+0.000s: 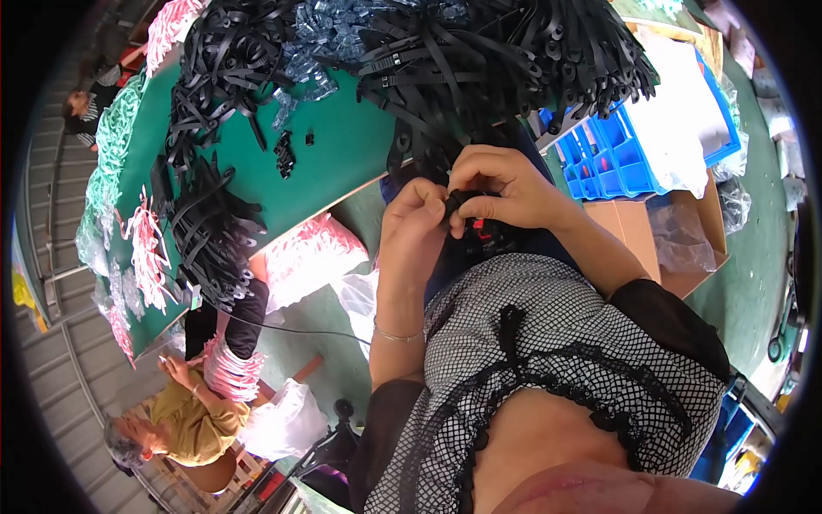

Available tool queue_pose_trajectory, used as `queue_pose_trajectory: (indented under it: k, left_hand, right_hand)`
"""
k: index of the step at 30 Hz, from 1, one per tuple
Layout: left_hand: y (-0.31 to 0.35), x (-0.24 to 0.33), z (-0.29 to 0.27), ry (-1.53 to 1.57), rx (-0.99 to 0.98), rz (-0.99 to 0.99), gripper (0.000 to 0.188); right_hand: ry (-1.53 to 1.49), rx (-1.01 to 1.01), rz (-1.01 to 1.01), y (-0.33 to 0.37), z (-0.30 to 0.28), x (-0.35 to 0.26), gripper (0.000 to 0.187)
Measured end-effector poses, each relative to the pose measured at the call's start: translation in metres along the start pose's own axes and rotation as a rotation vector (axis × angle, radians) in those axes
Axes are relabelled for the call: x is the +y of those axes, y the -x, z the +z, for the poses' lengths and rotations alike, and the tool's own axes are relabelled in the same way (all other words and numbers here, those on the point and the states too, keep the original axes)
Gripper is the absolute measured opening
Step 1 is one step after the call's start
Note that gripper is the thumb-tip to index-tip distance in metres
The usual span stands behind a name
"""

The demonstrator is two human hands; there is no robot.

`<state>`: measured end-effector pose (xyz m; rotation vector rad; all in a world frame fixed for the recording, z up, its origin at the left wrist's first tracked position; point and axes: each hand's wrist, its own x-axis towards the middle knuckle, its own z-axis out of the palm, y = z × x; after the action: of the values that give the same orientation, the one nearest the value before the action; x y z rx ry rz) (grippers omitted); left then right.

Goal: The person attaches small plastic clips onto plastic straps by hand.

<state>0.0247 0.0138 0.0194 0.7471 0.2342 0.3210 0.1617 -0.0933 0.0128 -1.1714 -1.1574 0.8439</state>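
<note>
One bare left hand [413, 218], one bare right hand [505, 188], one green-topped counter [338, 146], one open brown cardboard box [625, 233], one seated person in mustard [195, 424]; flat black straps [479, 64], too many to count.

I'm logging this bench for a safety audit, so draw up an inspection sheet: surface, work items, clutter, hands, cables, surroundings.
Surface: green table, partly covered.
Work items: small black piece at the fingertips, details hidden; black straps heaped on the table.
Clutter: small black parts loosely clustered; translucent bluish pieces among the straps.
Hands: left hand and right hand close together, both pinching the piece.
Cables: one thin dark cable.
Surroundings: blue compartment tray at right; seated co-worker at left.
</note>
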Motion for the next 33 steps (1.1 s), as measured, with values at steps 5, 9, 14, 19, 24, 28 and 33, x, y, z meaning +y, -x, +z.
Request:
queue_pose_trajectory:
  k: [5,9,14,19,24,28,33]
  left_hand:
    - [-0.001,0.001,-0.004,-0.168,0.039,-0.016,0.006]
    - [-0.002,-0.002,-0.004,-0.191,0.053,0.002,0.010]
    - [-0.002,-0.003,-0.005,-0.159,0.075,0.030,0.016]
    - [0.003,-0.004,-0.002,-0.360,0.122,0.212,0.018]
    - [0.009,0.005,0.004,-0.593,0.076,0.146,0.010]
    - [0.012,0.011,0.008,-0.721,-0.039,0.026,0.013]
    - [0.009,0.000,0.001,-0.351,-0.131,0.043,0.018]
  right_hand:
    - [0.139,0.013,-0.014,-0.005,0.000,-0.010,0.023]
    - [0.422,0.025,-0.165,-0.010,0.000,-0.016,0.026]
    - [0.664,0.046,-0.341,-0.016,0.000,-0.025,0.021]
    - [0.376,0.008,-0.042,-0.004,0.001,-0.020,0.021]
    - [0.244,-0.048,0.027,0.002,0.002,-0.015,0.023]
    - [-0.037,-0.085,0.233,0.004,0.008,-0.028,0.025]
    - [-0.308,-0.019,0.123,0.011,0.016,-0.019,0.031]
